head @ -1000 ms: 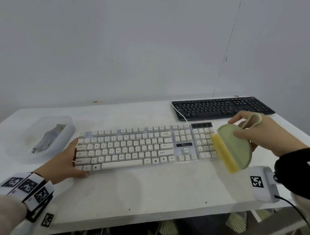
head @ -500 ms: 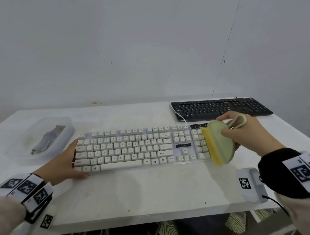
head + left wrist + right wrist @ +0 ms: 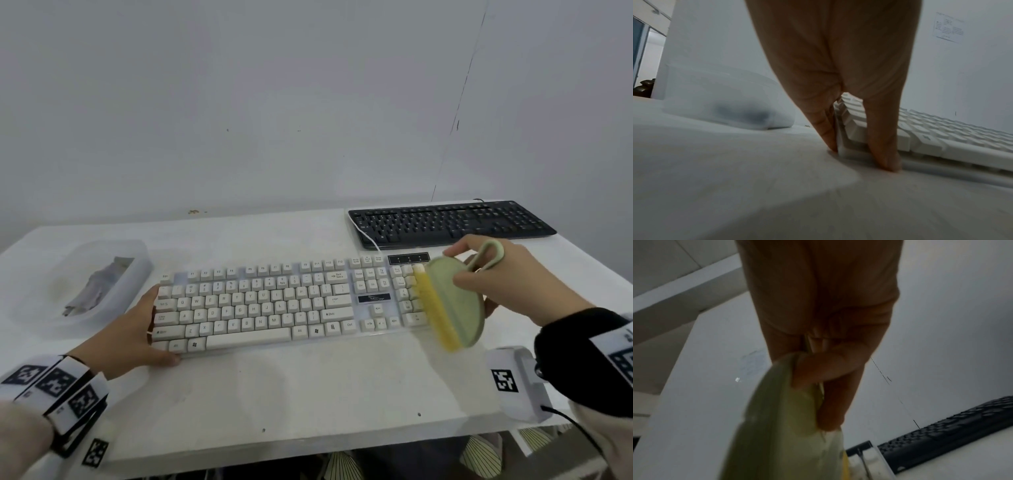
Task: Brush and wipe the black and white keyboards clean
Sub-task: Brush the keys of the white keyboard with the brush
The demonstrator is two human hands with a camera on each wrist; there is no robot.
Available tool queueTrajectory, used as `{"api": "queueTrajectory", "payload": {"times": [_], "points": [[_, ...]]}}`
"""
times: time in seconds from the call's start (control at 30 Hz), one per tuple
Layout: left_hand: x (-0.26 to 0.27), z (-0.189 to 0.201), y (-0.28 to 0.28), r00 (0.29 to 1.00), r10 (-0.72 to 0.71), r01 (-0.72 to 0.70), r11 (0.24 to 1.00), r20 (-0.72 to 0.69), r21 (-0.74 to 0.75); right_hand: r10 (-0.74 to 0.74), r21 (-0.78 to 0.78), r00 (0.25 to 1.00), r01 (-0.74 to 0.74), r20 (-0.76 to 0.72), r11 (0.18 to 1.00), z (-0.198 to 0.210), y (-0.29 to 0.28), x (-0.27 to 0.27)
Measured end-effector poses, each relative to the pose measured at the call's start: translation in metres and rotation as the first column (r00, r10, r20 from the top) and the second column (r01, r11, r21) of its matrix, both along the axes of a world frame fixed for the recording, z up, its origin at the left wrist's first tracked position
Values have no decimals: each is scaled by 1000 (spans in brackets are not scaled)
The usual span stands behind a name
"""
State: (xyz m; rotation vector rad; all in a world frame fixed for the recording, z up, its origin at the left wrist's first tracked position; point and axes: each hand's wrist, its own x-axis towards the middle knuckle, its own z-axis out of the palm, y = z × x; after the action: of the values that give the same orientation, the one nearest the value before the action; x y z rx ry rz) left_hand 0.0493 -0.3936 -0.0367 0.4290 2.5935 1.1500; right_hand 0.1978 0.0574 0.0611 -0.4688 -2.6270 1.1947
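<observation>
A: status on hands?
B: L hand (image 3: 128, 329) braces the white kbd (image 3: 274, 301) at its 9 o'clock end, fingers straight vs the edge, thumb on the front corner. R hand (image 3: 507, 284) clamped on the green brush (image 3: 452, 301), yellow bristles over the numpad at 3 o'clock.
A: black kbd?
B: black kbd (image 3: 452, 222) flat at 1 o'clock, apart from the white one.
A: surface/room?
B: white table (image 3: 308, 394), scuffed. Clear tub (image 3: 82, 284) at 9 o'clock, grey cloth (image 3: 92, 287) inside. Plain white wall (image 3: 274, 102) behind, thin crack at 1 o'clock.
</observation>
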Motion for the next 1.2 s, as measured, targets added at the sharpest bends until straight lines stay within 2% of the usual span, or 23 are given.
{"api": "queueTrajectory", "payload": {"times": [0.2,0.33,0.47,0.67,0.77,0.93,1.1,1.2], "points": [[-1,-1,-2,1000,-14,14,1000,3,0,-64,20,971,70,-229,997,8,-5,-11],[1,2,0,1000,-25,25,1000,-1,-3,-19,29,993,23,-116,999,1,-4,-6],[1,3,1,1000,-16,16,1000,4,2,30,-51,999,-29,19,998,6,-1,5],[0,2,0,1000,-2,2,1000,21,-10,-36,-84,969,16,-246,996,10,-17,-10],[-1,0,-1,1000,5,-4,1000,18,-21,-27,-46,977,18,-212,999,1,-22,-12],[-3,-2,-5,1000,-11,11,1000,14,-24,18,-34,999,-19,-39,999,-1,-16,-2],[-3,-2,-5,1000,-26,26,1000,8,-4,-49,-38,972,41,-230,998,7,-21,-12],[-2,-1,-6,999,-39,39,999,12,6,-20,8,986,21,-168,1000,4,-21,-14]]}}
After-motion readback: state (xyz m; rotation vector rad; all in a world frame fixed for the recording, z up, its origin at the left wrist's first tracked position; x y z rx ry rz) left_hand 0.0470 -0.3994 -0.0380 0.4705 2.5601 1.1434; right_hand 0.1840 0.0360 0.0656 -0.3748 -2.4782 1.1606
